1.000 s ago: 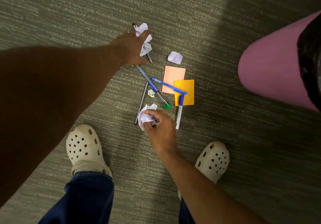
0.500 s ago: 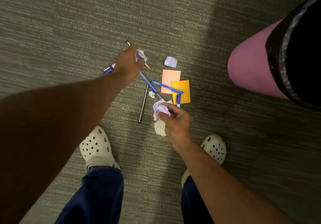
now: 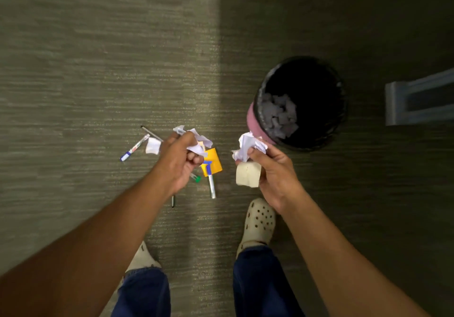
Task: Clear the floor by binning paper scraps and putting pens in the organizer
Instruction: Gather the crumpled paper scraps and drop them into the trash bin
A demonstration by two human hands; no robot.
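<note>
- Left hand [image 3: 183, 160]: fingers curled shut around a crumpled white paper scrap [image 3: 196, 142] that bulges out past the fingertips. It is held clear of the floor, presumably ready for carrying to the bin.
- Right hand [image 3: 271, 169]: thumb and fingers clamped on a second crumpled white paper wad [image 3: 247, 146] above the thumb, with a folded cream paper piece [image 3: 248, 174] pinched lower against the palm. Two items in one grip probably saves a trip.
- Round black-lined waste bin with pink wall [image 3: 255, 122]: just beyond the right fingertips, pale scraps already inside. Its closeness suggests that the drop comes next.
- Small white paper scrap [image 3: 152, 146]: on the grey-green carpet [image 3: 73, 83], just left of the left hand's knuckles, unclaimed.
- Orange square sticky note [image 3: 215, 161]: on the carpet between the two hands, partly under the left fingers.
- Blue-capped white pen [image 3: 134, 148]: well left of the left hand. Another white pen with blue clip [image 3: 211, 184] lies below the sticky note; a green-tipped pen [image 3: 196, 178] peeks out at the left palm.
- Organizer: cannot tell whether it is in sight.
- Change from half a second ago: both hands have risen from the litter, and the bin's whole mouth now shows.
</note>
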